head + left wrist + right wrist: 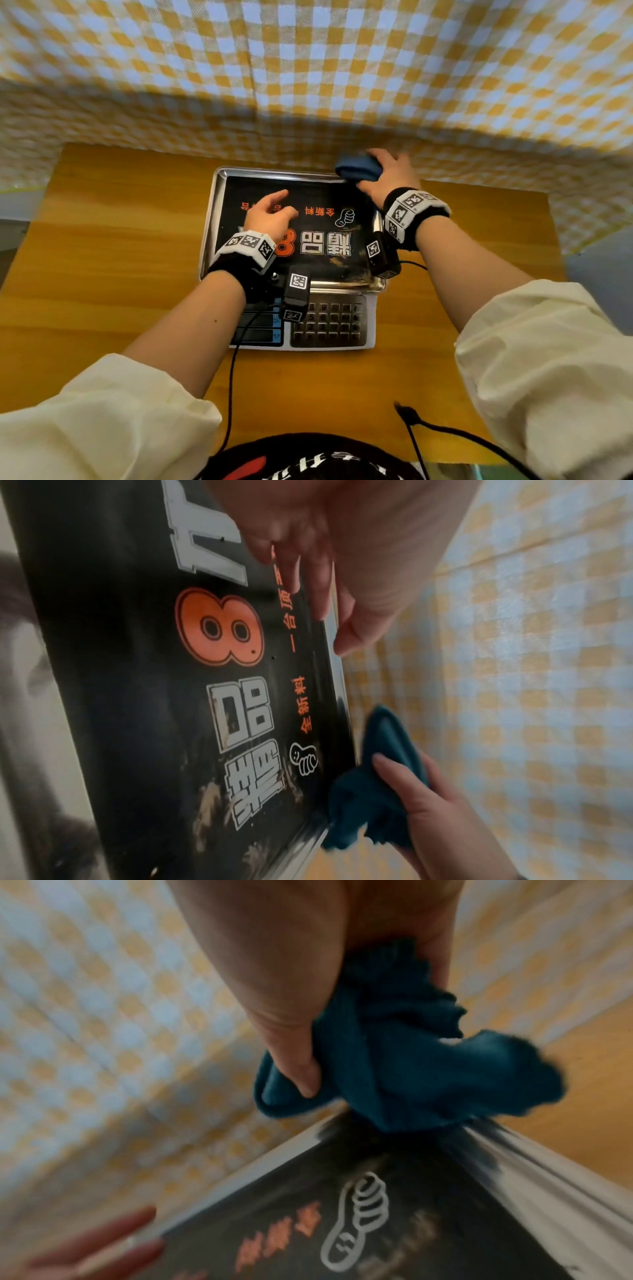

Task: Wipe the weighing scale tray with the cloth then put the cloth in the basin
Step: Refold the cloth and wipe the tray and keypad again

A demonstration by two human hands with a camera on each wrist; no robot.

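A metal scale tray (219, 178) with a black printed sheet lies on top of the weighing scale (329, 325) at the middle of the wooden table. My right hand (388, 174) grips a bunched dark blue cloth (358, 166) at the tray's far right corner; the cloth (394, 1069) touches that corner. My left hand (270, 216) rests with straight fingers (318, 588) on the left half of the black sheet (137, 669). Pale smears mark the sheet's near right part (346, 265). No basin is in view.
The wooden table (102, 257) runs to a yellow and white checked cloth backdrop (308, 68) right behind the tray. The scale's keypad (327, 323) faces me. Black cables (445, 431) trail over the near table edge.
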